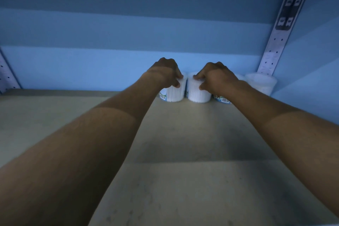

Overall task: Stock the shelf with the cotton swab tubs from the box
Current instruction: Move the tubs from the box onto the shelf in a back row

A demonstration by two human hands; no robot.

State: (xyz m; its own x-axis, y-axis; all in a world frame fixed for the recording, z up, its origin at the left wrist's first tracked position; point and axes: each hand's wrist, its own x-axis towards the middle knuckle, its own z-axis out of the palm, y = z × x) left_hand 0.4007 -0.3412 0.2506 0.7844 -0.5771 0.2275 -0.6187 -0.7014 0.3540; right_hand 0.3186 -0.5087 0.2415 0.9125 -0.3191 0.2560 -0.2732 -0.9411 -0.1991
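Both my arms reach deep into the shelf. My left hand grips the top of a clear cotton swab tub that stands upright at the back. Right beside it, touching or nearly so, stands a second tub, and my right hand grips its lid from above. Behind my right wrist a third tub shows only its blue label and barcode. A further tub stands in the back right corner. The box is out of view.
The beige shelf board runs wide to the left of the tubs and toward me. A blue back wall closes the rear. A perforated metal upright rises at the back right, another upright at the far left.
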